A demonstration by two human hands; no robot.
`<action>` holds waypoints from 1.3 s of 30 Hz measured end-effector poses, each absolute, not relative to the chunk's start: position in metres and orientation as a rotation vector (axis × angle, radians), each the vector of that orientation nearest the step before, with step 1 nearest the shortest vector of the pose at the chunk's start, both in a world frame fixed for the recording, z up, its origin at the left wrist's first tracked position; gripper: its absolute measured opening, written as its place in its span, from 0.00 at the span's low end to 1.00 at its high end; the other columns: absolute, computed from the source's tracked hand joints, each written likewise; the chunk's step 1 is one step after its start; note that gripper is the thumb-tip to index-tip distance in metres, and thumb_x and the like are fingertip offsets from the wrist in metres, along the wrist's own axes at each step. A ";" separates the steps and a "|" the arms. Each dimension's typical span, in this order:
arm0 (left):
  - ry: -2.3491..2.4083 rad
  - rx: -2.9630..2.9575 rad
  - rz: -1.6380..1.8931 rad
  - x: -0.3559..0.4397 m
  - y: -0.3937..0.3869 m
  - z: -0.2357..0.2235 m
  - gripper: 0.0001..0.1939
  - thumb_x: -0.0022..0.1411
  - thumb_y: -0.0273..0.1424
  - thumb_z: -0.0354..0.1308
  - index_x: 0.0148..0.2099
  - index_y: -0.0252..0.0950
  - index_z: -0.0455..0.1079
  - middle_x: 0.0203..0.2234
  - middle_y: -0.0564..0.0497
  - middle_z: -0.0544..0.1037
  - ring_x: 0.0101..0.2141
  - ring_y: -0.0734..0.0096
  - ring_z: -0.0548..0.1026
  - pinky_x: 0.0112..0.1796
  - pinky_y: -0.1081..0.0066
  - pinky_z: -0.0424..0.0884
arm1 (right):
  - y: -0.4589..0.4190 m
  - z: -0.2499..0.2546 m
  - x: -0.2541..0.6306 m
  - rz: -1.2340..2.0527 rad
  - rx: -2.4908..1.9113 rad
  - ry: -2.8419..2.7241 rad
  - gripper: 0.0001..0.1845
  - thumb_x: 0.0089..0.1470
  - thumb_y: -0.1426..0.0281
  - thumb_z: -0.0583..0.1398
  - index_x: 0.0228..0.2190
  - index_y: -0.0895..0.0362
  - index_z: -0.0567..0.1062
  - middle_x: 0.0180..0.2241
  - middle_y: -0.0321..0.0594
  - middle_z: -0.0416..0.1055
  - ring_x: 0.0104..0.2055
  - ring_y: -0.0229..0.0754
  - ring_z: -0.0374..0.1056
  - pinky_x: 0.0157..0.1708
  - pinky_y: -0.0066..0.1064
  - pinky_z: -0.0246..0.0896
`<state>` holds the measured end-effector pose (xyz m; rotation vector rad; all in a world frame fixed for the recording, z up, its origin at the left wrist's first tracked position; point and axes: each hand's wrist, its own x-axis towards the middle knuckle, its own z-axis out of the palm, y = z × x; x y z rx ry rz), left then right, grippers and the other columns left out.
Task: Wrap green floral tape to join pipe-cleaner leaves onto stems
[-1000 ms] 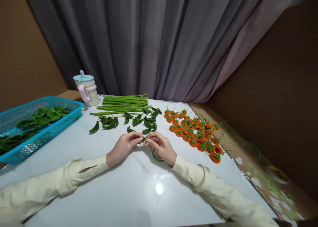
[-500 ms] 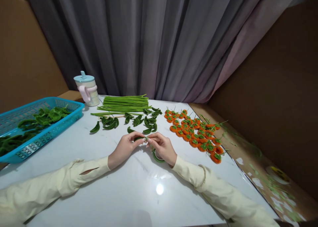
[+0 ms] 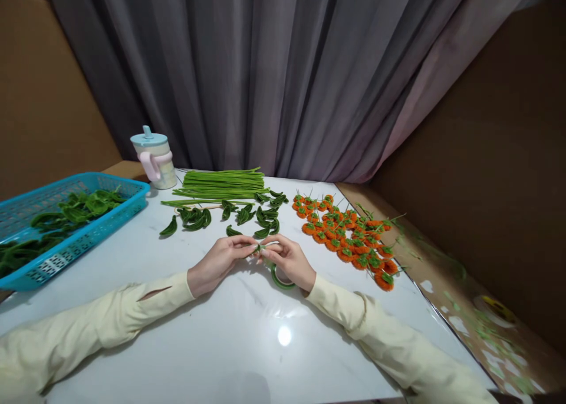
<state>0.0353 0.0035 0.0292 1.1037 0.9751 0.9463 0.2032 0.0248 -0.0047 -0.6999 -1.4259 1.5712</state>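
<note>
My left hand (image 3: pixel 216 265) and my right hand (image 3: pixel 292 262) meet fingertip to fingertip above the white table, both closed in a pinch. Between them is a small dark green fuzzy leaf (image 3: pixel 259 248), mostly covered by fingers. A roll of green tape (image 3: pixel 279 281) shows under my right palm, against the curled fingers. Just beyond the hands lie several dark green curved fuzzy leaves (image 3: pixel 244 215), in small clusters. Bright green fuzzy stems (image 3: pixel 223 183) lie in a bundle behind them.
Rows of orange fuzzy flowers with green tops (image 3: pixel 345 239) cover the right side. At the left stands a blue basket (image 3: pixel 110 215) holding green pieces. A lidded cup (image 3: pixel 154 162) is behind it. Scraps and another roll (image 3: pixel 494 311) lie beyond the table's right edge.
My left hand has turned a little and drawn slightly back to the left, its fingers straighter. Less of the dark green leaf shows. My right hand keeps nearly the same place with the tape roll.
</note>
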 end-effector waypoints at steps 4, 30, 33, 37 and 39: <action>0.967 1.121 0.896 0.033 0.006 0.032 0.10 0.49 0.32 0.61 0.33 0.32 0.71 0.26 0.49 0.74 0.30 0.68 0.72 0.31 0.72 0.66 | 0.025 -0.007 0.204 1.559 -0.687 -1.465 0.15 0.43 0.63 0.65 0.31 0.58 0.69 0.26 0.37 0.75 0.28 0.37 0.71 0.35 0.33 0.66; 0.977 1.244 0.616 0.021 0.018 0.036 0.09 0.49 0.33 0.61 0.31 0.32 0.71 0.24 0.54 0.70 0.25 0.76 0.64 0.26 0.78 0.58 | 0.014 -0.009 0.210 0.422 -0.673 -2.094 0.09 0.56 0.73 0.53 0.33 0.59 0.73 0.24 0.41 0.71 0.25 0.36 0.66 0.25 0.25 0.61; 0.931 1.154 0.493 0.017 0.024 0.036 0.09 0.47 0.33 0.63 0.30 0.32 0.72 0.23 0.54 0.69 0.25 0.76 0.63 0.26 0.77 0.58 | 0.015 -0.010 0.212 0.211 -0.508 -2.192 0.11 0.57 0.77 0.49 0.36 0.61 0.71 0.25 0.43 0.70 0.27 0.37 0.65 0.27 0.27 0.62; 0.897 1.093 0.425 0.015 0.027 0.035 0.10 0.44 0.33 0.65 0.28 0.31 0.73 0.22 0.53 0.69 0.24 0.77 0.63 0.27 0.76 0.59 | 0.017 -0.010 0.215 -0.020 -0.339 -2.266 0.12 0.56 0.80 0.49 0.41 0.62 0.67 0.31 0.48 0.72 0.34 0.41 0.66 0.33 0.32 0.63; 0.894 1.042 0.429 0.017 0.028 0.033 0.10 0.42 0.33 0.66 0.27 0.31 0.72 0.21 0.53 0.68 0.24 0.77 0.63 0.28 0.76 0.60 | 0.018 -0.011 0.216 -0.075 -0.326 -2.276 0.13 0.55 0.81 0.50 0.42 0.63 0.65 0.32 0.49 0.72 0.34 0.42 0.66 0.33 0.32 0.63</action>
